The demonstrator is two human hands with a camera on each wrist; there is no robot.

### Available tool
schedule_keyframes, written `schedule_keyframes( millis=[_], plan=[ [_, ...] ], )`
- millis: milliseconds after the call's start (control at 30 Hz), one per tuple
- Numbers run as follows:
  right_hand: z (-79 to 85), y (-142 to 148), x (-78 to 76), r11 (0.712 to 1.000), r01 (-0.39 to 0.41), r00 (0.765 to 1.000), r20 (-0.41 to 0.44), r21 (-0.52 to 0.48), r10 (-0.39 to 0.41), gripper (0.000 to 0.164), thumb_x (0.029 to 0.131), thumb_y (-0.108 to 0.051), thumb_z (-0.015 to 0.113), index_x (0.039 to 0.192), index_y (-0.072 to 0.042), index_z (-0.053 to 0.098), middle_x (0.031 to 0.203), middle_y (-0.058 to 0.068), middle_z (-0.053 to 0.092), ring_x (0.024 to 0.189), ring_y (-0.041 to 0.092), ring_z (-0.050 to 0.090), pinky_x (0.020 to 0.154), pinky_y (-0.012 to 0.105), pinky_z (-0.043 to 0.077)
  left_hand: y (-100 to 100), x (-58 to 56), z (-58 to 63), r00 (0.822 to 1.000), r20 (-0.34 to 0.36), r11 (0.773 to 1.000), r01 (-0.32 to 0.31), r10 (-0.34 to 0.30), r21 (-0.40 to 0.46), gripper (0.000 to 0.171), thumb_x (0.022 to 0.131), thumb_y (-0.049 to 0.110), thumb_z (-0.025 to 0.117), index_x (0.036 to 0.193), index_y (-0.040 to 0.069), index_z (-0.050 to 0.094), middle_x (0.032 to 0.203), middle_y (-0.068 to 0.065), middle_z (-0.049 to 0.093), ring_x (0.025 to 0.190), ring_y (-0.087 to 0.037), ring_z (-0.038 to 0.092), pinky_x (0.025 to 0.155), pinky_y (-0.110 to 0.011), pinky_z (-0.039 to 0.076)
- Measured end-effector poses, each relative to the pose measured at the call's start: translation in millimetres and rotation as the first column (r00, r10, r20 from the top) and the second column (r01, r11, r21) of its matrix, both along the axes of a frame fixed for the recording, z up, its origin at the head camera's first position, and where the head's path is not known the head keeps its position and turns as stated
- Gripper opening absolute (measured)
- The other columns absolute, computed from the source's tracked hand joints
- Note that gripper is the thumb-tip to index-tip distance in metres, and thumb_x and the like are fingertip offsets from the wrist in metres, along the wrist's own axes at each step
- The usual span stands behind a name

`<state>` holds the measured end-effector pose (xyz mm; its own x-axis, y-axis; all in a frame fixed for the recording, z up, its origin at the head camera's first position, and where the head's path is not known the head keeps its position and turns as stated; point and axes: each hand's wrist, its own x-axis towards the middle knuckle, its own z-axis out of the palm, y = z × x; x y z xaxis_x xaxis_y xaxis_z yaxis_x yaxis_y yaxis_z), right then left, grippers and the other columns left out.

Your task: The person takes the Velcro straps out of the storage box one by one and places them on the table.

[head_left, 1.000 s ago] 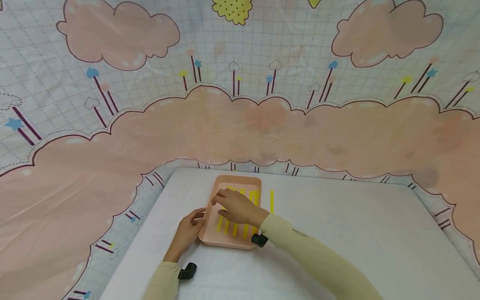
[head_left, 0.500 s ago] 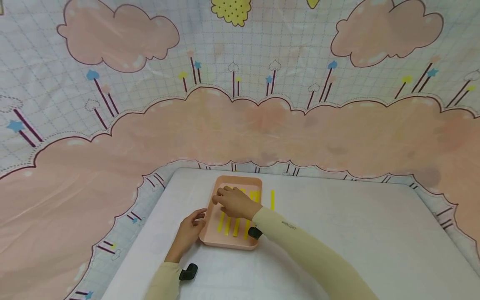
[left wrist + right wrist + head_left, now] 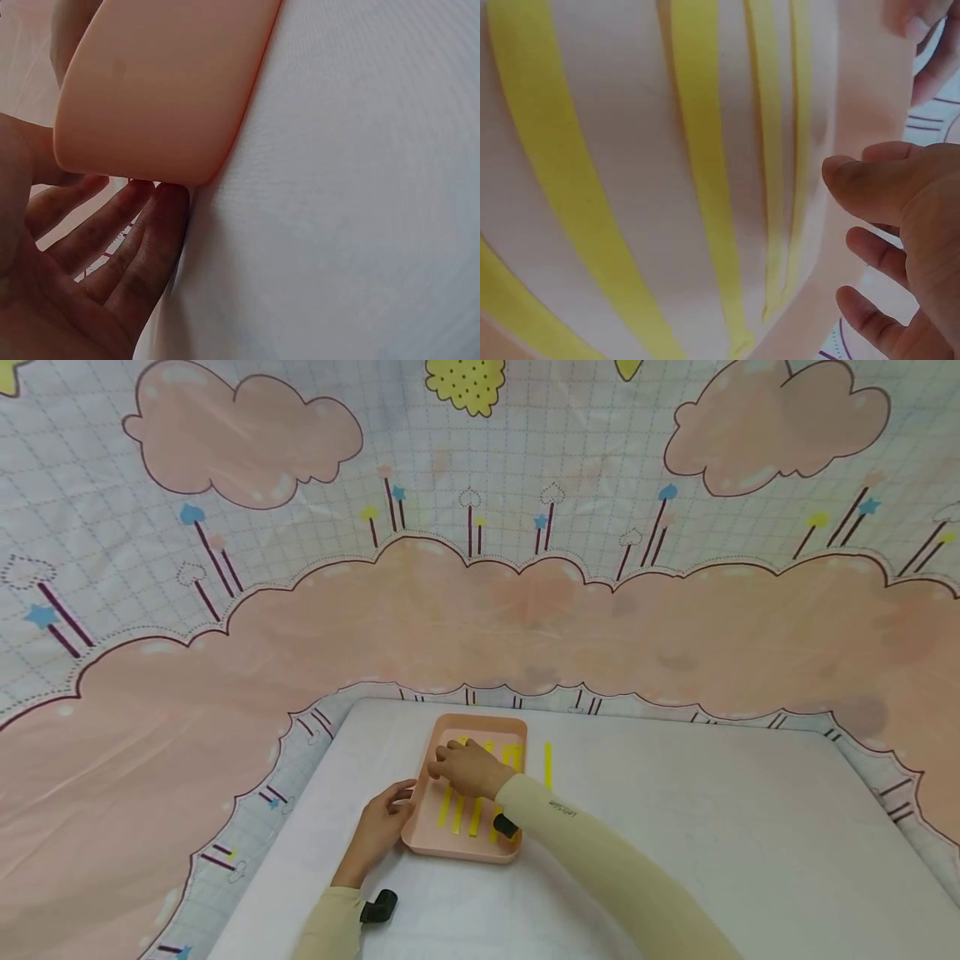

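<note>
A peach-pink rectangular tray (image 3: 480, 721) lies on the table with several flat yellow strips (image 3: 475, 814) lengthwise in it. My left hand (image 3: 378, 827) holds the tray's left side near its front corner. In the right wrist view its thumb (image 3: 917, 26) laps over the rim; in the left wrist view its fingers (image 3: 142, 259) rest along the outside of the tray wall (image 3: 157, 97). My right hand (image 3: 467, 768) is over the tray, fingers bent and apart. In the right wrist view nothing lies between them, and the yellow strips (image 3: 705, 135) run beside the fingertips.
A single yellow strip (image 3: 548, 764) lies on the white table (image 3: 697, 827) just right of the tray. Behind the table hangs a patterned cloth (image 3: 570, 635) with clouds. A black wrist camera (image 3: 379, 907) sits at my left cuff.
My right hand has drawn slightly inward over the tray, its fingers curling more and its forearm shifting left. The left hand stays at the tray's side.
</note>
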<state>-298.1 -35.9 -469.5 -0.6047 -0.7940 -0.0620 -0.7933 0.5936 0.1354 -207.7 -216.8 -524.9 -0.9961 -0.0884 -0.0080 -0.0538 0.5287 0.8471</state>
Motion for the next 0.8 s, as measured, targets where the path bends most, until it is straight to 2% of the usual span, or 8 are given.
schedule_keyframes(
  millis=[333, 600, 800],
  plan=[
    [-10.1, -3, -1.6, 1.000, 0.000, 1.000, 0.002, 0.014, 0.000, 0.023, 0.099, -0.015, 0.057, 0.112, -0.032, 0.065, 0.110, -0.007, 0.058, 0.102, 0.013, 0.052, 0.091, 0.034, 0.046, -2, 0.1, -2.6, 1.000, 0.002, 1.000, -0.005, 0.005, 0.003, 0.041, 0.095, 0.010, 0.058, 0.137, 0.012, 0.057, 0.129, -0.017, 0.063, 0.110, -0.032, 0.065, 0.086, -0.041, 0.057],
    [-14.6, -10, -1.5, 1.000, 0.005, 0.998, -0.058, 0.025, -0.003, 0.019, 0.101, -0.026, 0.054, 0.112, -0.031, 0.068, 0.113, -0.007, 0.060, 0.106, 0.013, 0.054, 0.095, 0.035, 0.047, -2, -1.0, -2.6, 1.000, -0.001, 1.000, 0.006, -0.006, 0.009, 0.041, 0.095, 0.010, 0.059, 0.136, 0.013, 0.057, 0.129, -0.016, 0.063, 0.110, -0.031, 0.065, 0.087, -0.041, 0.056],
    [-12.2, -13, -1.5, 1.000, 0.009, 0.999, -0.035, 0.014, -0.009, 0.022, 0.102, -0.028, 0.052, 0.115, -0.032, 0.069, 0.114, -0.008, 0.061, 0.109, 0.012, 0.055, 0.097, 0.034, 0.047, -3, -2.4, -3.5, 1.000, -0.011, 1.000, 0.012, -0.012, 0.011, 0.040, 0.095, 0.010, 0.059, 0.136, 0.012, 0.058, 0.129, -0.017, 0.064, 0.109, -0.031, 0.066, 0.086, -0.040, 0.057]
  ],
)
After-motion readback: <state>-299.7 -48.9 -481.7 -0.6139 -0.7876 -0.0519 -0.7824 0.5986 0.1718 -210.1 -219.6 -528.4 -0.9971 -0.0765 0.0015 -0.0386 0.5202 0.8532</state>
